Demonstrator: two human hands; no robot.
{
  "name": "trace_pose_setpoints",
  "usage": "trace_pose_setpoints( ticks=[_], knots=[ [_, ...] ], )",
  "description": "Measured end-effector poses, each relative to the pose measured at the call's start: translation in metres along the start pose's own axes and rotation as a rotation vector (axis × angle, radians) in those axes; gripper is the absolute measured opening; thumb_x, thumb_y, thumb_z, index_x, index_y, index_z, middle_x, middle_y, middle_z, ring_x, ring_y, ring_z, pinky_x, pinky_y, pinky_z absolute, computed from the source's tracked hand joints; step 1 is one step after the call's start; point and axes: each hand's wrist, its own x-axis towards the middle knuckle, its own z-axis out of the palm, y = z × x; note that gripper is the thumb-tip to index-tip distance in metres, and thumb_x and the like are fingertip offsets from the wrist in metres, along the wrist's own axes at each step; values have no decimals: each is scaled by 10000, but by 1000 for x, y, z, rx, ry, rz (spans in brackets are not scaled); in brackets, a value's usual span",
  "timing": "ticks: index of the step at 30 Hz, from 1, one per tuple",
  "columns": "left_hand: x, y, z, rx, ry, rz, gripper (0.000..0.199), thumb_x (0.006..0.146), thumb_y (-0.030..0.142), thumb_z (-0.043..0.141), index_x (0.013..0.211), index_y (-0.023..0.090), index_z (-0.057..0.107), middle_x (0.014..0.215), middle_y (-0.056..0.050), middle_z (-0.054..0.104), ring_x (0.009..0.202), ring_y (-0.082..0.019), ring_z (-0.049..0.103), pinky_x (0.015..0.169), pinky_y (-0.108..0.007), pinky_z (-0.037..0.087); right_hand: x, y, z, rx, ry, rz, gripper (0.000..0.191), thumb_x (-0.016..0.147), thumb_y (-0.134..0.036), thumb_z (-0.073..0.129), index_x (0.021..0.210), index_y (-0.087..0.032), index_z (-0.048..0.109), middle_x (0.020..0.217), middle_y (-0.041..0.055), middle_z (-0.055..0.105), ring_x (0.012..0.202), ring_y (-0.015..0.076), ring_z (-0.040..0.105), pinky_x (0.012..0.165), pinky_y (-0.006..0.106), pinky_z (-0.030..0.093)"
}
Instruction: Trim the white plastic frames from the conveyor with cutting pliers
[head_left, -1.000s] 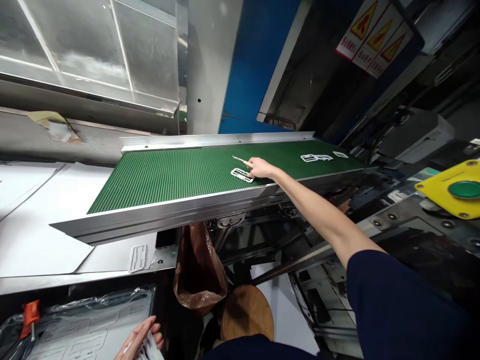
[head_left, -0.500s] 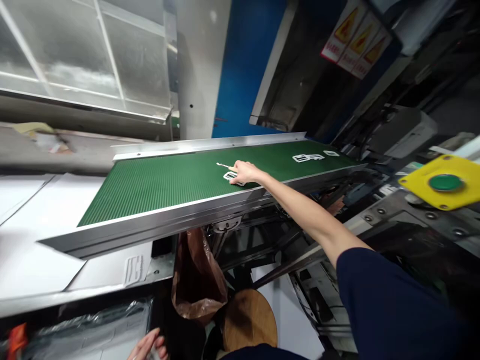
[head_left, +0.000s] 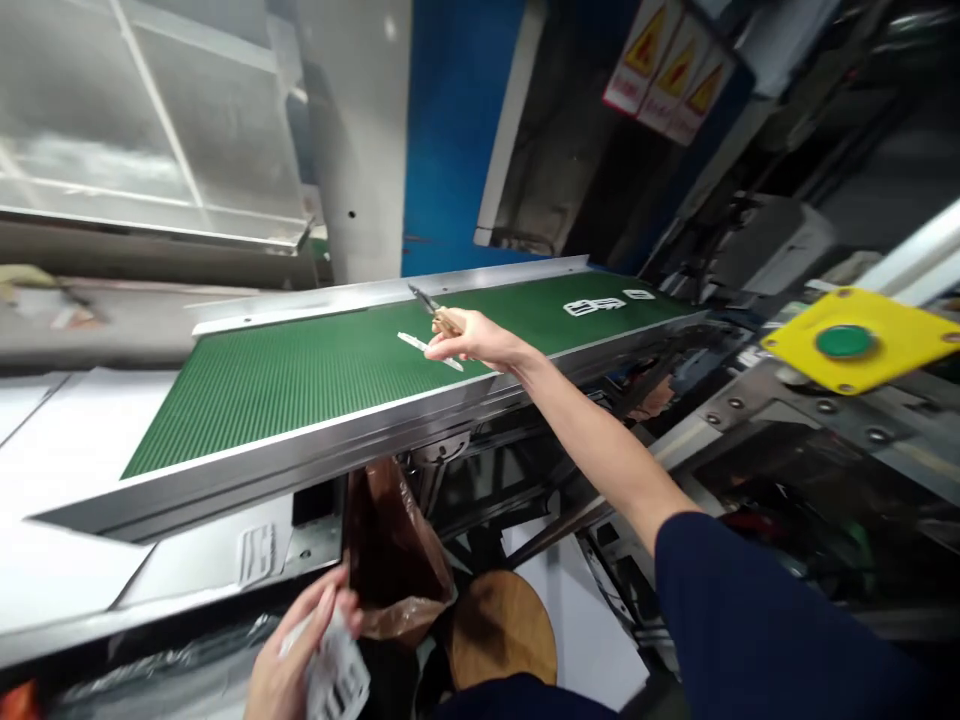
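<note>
Over the green conveyor belt (head_left: 300, 370), my right hand (head_left: 480, 340) is closed round a small knife (head_left: 429, 303) with a tan handle, its dark blade pointing up and left. The same hand holds a thin white plastic part (head_left: 412, 342), seen nearly edge-on. Low in the view, my left hand (head_left: 296, 640) is closed on a white slotted plastic part (head_left: 341, 672), which hangs below the fingers. Whether it is one piece or a few stacked, I cannot tell. Farther along the belt lie several white slotted parts (head_left: 592, 306).
A brown plastic bag (head_left: 401, 560) hangs open under the belt, beside a round wooden stool (head_left: 502, 630). White sheets (head_left: 67, 520) and a white slotted piece (head_left: 256, 553) lie at left. A yellow plate with a green button (head_left: 844, 341) juts in at right.
My right hand has lifted the white part off the belt, and the knife has turned upward. My left hand has risen farther into view with its white part. The view has shifted slightly.
</note>
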Motion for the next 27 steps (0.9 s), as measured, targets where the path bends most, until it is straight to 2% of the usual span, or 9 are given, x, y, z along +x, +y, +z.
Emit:
trace_pose_setpoints(
  ticks=[3, 5, 6, 8, 11, 13, 16, 20, 27],
  knots=[
    [-10, 28, 38, -64, -217, 178, 723, 644, 389, 779, 1291, 253, 486, 1101, -86, 633, 625, -149, 586, 461, -220, 485, -48, -17, 52, 318, -188, -66, 475, 566, -249, 794, 906, -158, 475, 848, -4, 582, 674, 83, 532, 554, 192, 433],
    [-13, 35, 50, -87, -308, 202, 701, 694, 394, 741, 1323, 295, 447, 1103, -86, 634, 582, -148, 576, 442, -236, 480, -81, -14, 93, 460, -339, 15, 442, 582, -256, 792, 885, -169, 482, 794, -22, 572, 621, 79, 521, 523, 194, 425],
    [-13, 33, 51, -93, -314, 208, 652, 714, 383, 728, 1305, 290, 469, 1089, -85, 639, 581, -150, 580, 460, -241, 485, -96, -7, 114, 539, -362, 67, 431, 590, -268, 790, 879, -177, 483, 768, -32, 564, 603, 80, 523, 514, 196, 421],
    [-14, 21, 47, -89, -262, 211, 489, 745, 344, 710, 1198, 234, 562, 1046, -82, 648, 610, -148, 594, 533, -242, 497, -121, 11, 150, 687, -310, 183, 398, 617, -289, 776, 872, -187, 489, 768, -32, 566, 617, 92, 550, 551, 217, 446],
    [-14, -6, 30, -55, -124, 157, 301, 760, 317, 702, 1014, 169, 634, 883, -57, 664, 617, -137, 590, 589, -232, 489, -146, 43, 186, 795, -108, 351, 384, 610, -297, 780, 852, -188, 503, 814, -12, 586, 682, 117, 582, 631, 251, 481],
    [-15, -21, 19, 1, -66, 73, 271, 759, 341, 701, 948, 157, 642, 722, -22, 638, 572, -125, 568, 547, -212, 463, -158, 59, 196, 761, -47, 416, 383, 603, -290, 785, 853, -185, 515, 806, -6, 593, 693, 124, 582, 644, 257, 482],
    [-16, -34, 8, 78, -50, -14, 243, 762, 378, 691, 831, 153, 631, 601, 12, 583, 523, -101, 530, 498, -178, 420, -170, 72, 197, 698, -91, 434, 366, 625, -270, 773, 873, -181, 519, 774, -9, 589, 692, 124, 576, 659, 259, 471],
    [-19, -36, 5, 100, -52, -36, 246, 748, 378, 702, 746, 152, 605, 594, 14, 578, 517, -101, 531, 507, -185, 431, -175, 74, 195, 710, -100, 447, 348, 639, -277, 760, 866, -175, 515, 768, -15, 574, 673, 106, 547, 653, 247, 454],
    [-18, -37, 2, 83, -67, -105, 253, 717, 345, 734, 849, 146, 651, 626, -1, 601, 516, -104, 535, 490, -181, 416, -172, 75, 198, 716, -55, 476, 367, 604, -307, 776, 836, -181, 521, 682, -35, 545, 560, 83, 496, 524, 216, 418]
  ],
)
